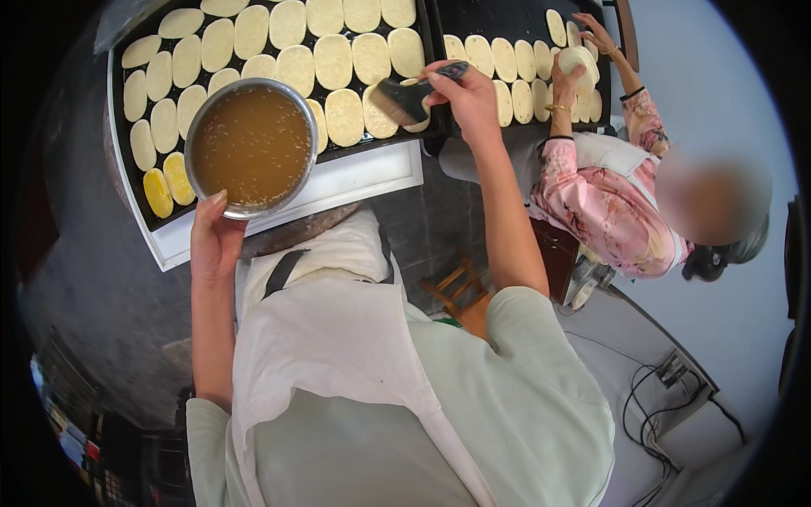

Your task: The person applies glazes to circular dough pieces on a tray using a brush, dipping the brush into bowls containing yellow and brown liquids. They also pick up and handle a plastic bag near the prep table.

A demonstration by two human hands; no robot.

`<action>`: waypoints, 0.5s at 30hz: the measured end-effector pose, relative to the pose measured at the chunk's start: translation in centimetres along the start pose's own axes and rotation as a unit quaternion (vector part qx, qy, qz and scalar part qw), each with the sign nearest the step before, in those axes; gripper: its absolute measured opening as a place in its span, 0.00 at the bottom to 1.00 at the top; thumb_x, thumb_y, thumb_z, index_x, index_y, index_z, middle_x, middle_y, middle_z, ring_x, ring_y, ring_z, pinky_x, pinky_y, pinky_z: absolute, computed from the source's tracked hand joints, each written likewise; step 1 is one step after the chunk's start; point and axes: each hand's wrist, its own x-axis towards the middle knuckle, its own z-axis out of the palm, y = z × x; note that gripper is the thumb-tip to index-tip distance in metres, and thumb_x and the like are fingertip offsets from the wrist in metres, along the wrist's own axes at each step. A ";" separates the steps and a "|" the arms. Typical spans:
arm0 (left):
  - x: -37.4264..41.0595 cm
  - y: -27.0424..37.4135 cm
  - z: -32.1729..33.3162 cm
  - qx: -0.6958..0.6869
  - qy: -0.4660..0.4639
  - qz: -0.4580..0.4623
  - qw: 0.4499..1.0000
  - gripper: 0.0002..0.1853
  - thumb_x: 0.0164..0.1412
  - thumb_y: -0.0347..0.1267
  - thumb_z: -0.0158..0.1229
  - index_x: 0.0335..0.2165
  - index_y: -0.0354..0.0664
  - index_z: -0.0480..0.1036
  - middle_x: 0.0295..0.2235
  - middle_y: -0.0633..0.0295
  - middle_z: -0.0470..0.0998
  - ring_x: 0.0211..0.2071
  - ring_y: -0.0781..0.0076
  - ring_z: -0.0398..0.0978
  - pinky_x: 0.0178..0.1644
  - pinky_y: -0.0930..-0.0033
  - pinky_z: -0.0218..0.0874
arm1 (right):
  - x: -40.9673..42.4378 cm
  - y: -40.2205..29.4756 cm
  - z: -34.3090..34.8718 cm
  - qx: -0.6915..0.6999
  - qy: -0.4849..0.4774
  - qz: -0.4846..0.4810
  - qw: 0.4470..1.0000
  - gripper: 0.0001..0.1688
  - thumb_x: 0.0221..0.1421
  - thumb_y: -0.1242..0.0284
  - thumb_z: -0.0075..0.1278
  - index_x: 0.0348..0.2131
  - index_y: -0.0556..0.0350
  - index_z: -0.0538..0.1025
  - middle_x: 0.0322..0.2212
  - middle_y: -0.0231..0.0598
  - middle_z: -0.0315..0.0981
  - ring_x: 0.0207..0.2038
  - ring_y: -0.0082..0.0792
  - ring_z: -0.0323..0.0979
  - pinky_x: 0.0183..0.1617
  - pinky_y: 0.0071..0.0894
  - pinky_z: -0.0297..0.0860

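Note:
My left hand [217,237] grips the rim of a round metal bowl [312,152], which holds brown liquid [253,146] flecked with small pale bits. In my right hand [466,95] is a wide, flat brush with a black handle [405,98]. Its bristles hang over the lower right of a black baking tray [218,206], above the flat oval dough pieces [345,117]. Rows of these pale pieces fill the tray. Two at its lower left corner, such as the yellow dough piece [158,192], are yellow and glossy. The bowl hides part of the tray.
A second black tray [500,22] adjoins on the right, with smaller oval dough pieces [504,60]. A co-worker's hands [570,76] hold a stack of dough rounds [580,66] over it. A wooden stool [459,291] stands on the floor; black cables [646,418] hang at lower right.

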 end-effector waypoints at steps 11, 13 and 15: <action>-0.9 0.0 -0.6 0.001 0.022 0.004 1.000 0.30 0.54 0.31 0.60 0.55 0.38 0.63 0.53 0.60 0.71 0.54 0.65 0.69 0.61 0.57 0.60 | 0.0 3.9 8.2 -0.360 0.046 -0.394 0.845 0.25 0.39 0.84 0.53 0.42 0.51 0.77 0.39 0.40 0.75 0.39 0.46 0.72 0.44 0.41 0.67; -1.0 0.3 -0.6 0.003 0.031 0.016 0.999 0.29 0.54 0.31 0.61 0.54 0.38 0.64 0.53 0.60 0.71 0.54 0.65 0.69 0.62 0.57 0.59 | -2.2 2.3 11.3 -0.348 0.011 -0.391 0.852 0.23 0.41 0.84 0.53 0.40 0.53 0.78 0.38 0.40 0.76 0.39 0.45 0.73 0.43 0.38 0.68; -1.2 0.1 -1.0 -0.004 0.026 0.020 0.999 0.28 0.54 0.30 0.61 0.53 0.38 0.66 0.52 0.60 0.72 0.54 0.65 0.69 0.62 0.56 0.59 | -3.0 1.4 12.5 -0.297 -0.006 -0.371 0.880 0.19 0.45 0.84 0.53 0.40 0.54 0.79 0.36 0.41 0.77 0.37 0.41 0.76 0.40 0.32 0.70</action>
